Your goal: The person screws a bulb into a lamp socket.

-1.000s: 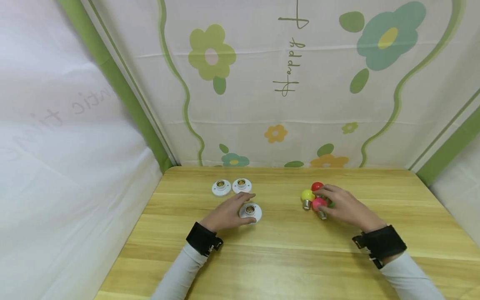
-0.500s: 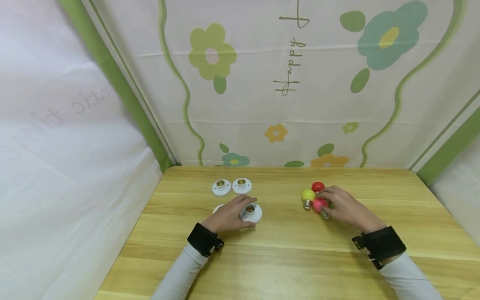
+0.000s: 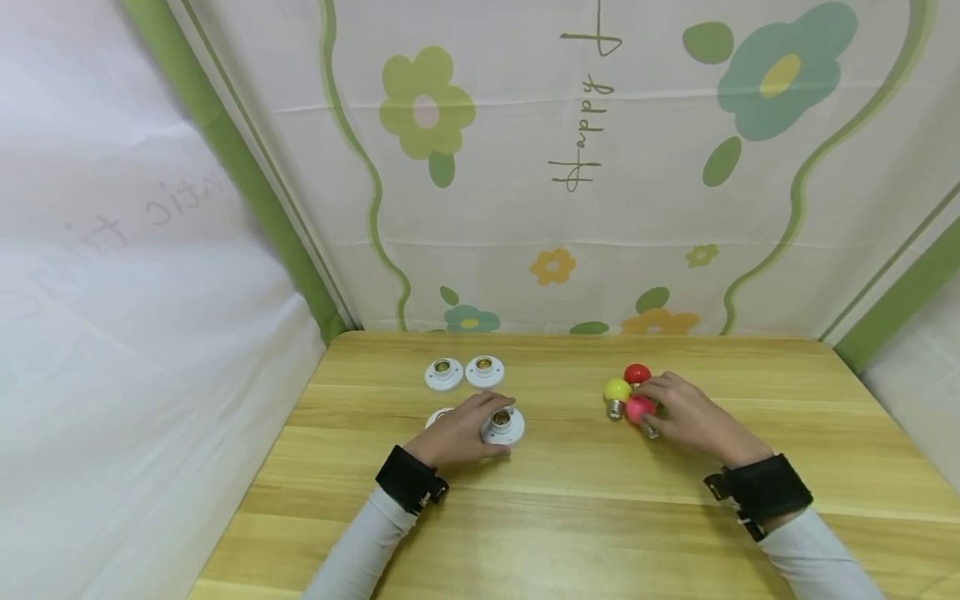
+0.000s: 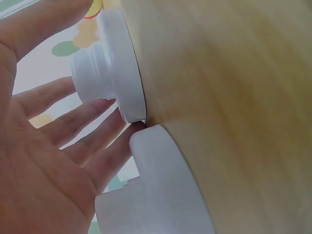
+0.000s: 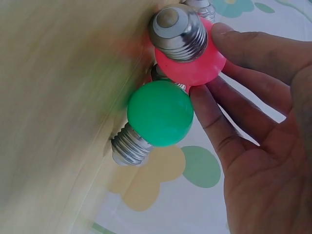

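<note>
My left hand [image 3: 457, 433] lies around a white lamp socket [image 3: 502, 427], thumb on the near side and fingers on the far side. In the left wrist view those fingers are fairly straight beside the socket [image 4: 122, 68]. Another white socket [image 4: 161, 190] stands right next to it, mostly covered by the hand in the head view. My right hand [image 3: 693, 419] pinches a pink light bulb [image 3: 639, 409] between thumb and fingers; its metal screw base [image 5: 178, 34] faces the right wrist camera. Touching the fingers, a green bulb [image 5: 161, 113] lies on the table.
A yellow bulb [image 3: 617, 390] and a red bulb [image 3: 637, 372] lie close beside the pink one. Two more white sockets [image 3: 443, 374] stand behind the left hand. The wooden table [image 3: 570, 508] ends at a flowered cloth wall [image 3: 487, 208].
My left hand has shifted slightly toward the near side, and the edge of the socket behind it has come into view. The right hand has barely moved at the pink bulb.
</note>
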The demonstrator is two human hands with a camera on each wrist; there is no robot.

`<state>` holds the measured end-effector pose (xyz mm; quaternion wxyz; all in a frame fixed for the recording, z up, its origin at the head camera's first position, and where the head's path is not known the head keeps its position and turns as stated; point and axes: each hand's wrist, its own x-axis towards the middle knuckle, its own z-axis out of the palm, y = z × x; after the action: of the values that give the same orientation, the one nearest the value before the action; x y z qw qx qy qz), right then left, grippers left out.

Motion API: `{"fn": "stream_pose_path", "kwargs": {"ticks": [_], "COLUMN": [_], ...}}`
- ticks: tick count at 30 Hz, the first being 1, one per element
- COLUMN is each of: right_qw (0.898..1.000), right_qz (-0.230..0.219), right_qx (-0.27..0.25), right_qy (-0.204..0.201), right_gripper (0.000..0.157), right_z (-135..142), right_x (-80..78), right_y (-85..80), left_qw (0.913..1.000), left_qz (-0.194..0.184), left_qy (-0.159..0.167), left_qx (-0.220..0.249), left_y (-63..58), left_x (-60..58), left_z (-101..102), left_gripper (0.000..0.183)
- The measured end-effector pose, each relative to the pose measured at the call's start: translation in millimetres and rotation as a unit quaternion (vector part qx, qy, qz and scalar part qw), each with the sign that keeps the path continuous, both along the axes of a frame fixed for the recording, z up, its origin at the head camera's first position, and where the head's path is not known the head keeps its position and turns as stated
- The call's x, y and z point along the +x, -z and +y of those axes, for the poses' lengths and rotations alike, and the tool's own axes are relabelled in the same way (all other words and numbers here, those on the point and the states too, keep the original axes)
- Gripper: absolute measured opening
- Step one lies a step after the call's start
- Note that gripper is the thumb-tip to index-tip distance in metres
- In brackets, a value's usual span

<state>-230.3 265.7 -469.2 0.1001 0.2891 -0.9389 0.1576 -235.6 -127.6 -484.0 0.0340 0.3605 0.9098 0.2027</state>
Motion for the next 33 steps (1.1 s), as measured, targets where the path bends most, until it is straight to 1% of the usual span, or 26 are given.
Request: {"fn": "stream_pose_path", "kwargs": {"ticks": [7, 13, 18, 25, 30, 33], "right_qw": [1.0, 1.0, 1.0, 1.0, 1.0, 0.999], "right_qz": [-0.006, -0.016, -0.014, -0.011, -0.005, 0.0], "right_qx": [-0.001, -0.002, -0.003, -0.008, -0.012, -0.017], "right_qy": [0.0, -0.003, -0.01, -0.019, -0.027, -0.03], "right_gripper": [0.038, 0.041, 0.041, 0.043, 0.042, 0.041], "right_z": [0.6, 0.5, -0.5, -0.3, 0.6, 0.6], "right_x": [-0.2, -0.1, -0.6, -1.2, -0.9, -0.6], "right_y": [1.6, 2.2, 2.6, 3.5, 3.6, 3.8], "left_qw": [0.9999, 0.9999, 0.9997, 0.9995, 0.9992, 0.9993], "left_qz": [-0.014, -0.015, -0.014, -0.014, -0.019, -0.014], "left_qy": [0.0, 0.002, -0.007, -0.01, -0.016, -0.017], "left_qx": [-0.001, -0.007, -0.016, -0.027, -0.031, -0.03], "left_y": [0.1, -1.5, -1.2, -0.8, -0.5, 0.4], "left_x": [-0.1, 0.5, 1.4, 0.9, 0.3, -0.1], "left_z": [-0.3, -0.1, -0.8, -1.7, -1.3, -1.2], "left_gripper": [0.076, 0.073, 0.074, 0.073, 0.072, 0.071]}}
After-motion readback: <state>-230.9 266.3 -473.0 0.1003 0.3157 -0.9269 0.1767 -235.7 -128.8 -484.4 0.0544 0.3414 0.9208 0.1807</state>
